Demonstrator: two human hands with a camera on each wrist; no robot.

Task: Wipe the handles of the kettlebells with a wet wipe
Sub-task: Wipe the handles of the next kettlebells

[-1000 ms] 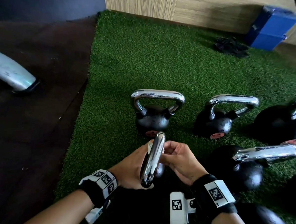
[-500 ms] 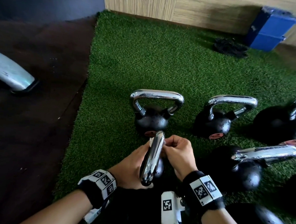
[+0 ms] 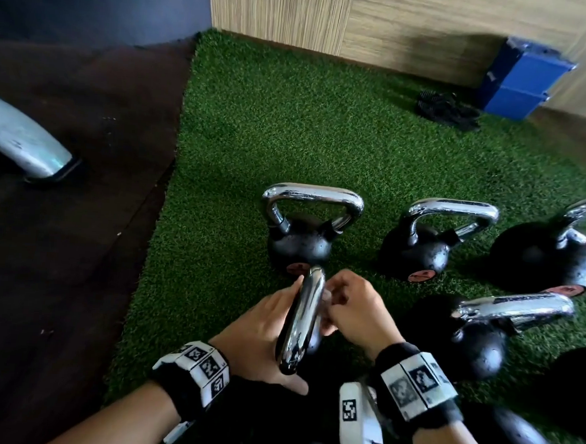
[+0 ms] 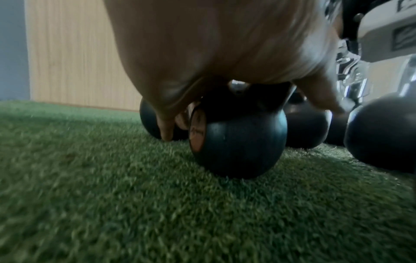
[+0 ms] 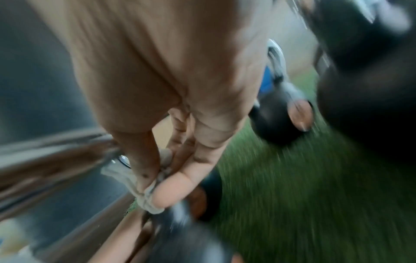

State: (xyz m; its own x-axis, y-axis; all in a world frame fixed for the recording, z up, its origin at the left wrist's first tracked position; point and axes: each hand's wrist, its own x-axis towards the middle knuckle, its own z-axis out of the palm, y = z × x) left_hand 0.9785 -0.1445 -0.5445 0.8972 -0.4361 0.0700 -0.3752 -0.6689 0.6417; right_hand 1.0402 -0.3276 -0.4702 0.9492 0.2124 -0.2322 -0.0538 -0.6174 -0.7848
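In the head view a black kettlebell (image 4: pixel 238 142) stands on the green turf (image 3: pixel 257 116) right in front of me, its chrome handle (image 3: pixel 303 318) seen edge-on. My left hand (image 3: pixel 271 327) grips that handle from the left, thumb at its near end. My right hand (image 3: pixel 334 303) pinches a white wet wipe (image 5: pixel 135 179) between thumb and fingers and holds it against the right side of the handle near its far end. In the left wrist view my palm hides most of the handle.
Several more kettlebells stand close by: one just behind (image 3: pixel 301 236), others to the right (image 3: pixel 420 250) (image 3: pixel 483 336). Blue boxes (image 3: pixel 523 81) and a black bundle (image 3: pixel 442 111) lie by the wooden wall. A grey metal leg (image 3: pixel 22 140) rests on the dark floor to the left.
My right hand with the wipe has shifted slightly along the far part of the handle. The left hand and the kettlebell have stayed put.
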